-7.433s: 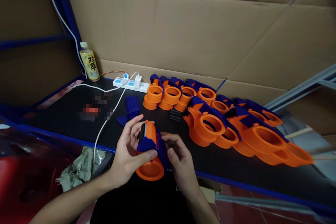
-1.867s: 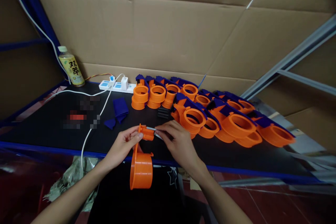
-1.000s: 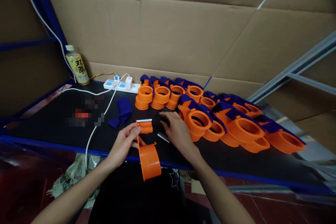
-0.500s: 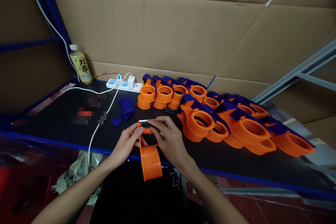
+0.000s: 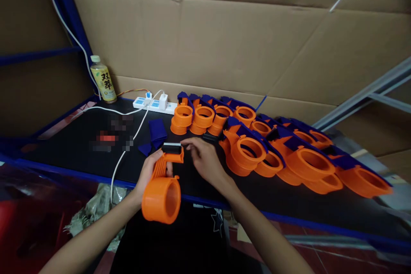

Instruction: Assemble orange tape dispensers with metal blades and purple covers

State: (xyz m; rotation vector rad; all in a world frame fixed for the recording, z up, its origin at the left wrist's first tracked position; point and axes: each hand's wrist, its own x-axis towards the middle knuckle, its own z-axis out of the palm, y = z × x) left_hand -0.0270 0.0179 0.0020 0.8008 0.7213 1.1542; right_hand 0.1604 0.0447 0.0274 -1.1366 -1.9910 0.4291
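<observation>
My left hand (image 5: 150, 172) grips an orange tape-dispenser body (image 5: 161, 195) by its neck, the round drum tilted toward me over the table's front edge. A black toothed cutter piece (image 5: 171, 147) sits on the dispenser's top end. My right hand (image 5: 203, 159) hovers just right of that cutter with fingers loosely curled and nothing in them. Several dark blue plastic covers (image 5: 156, 130) lie on the black table (image 5: 64, 150) just beyond my left hand.
Several finished orange-and-blue dispensers (image 5: 257, 145) stand in rows from the centre to the right. A small black part (image 5: 209, 138) lies near them. A white power strip (image 5: 153, 103) with a charger cable (image 5: 128, 145), and a drink bottle (image 5: 103, 79), sit at back left. Cardboard walls behind.
My left hand has turned the dispenser body so its drum opening faces me. My right hand has come off the black cutter, which now stays on the top end.
</observation>
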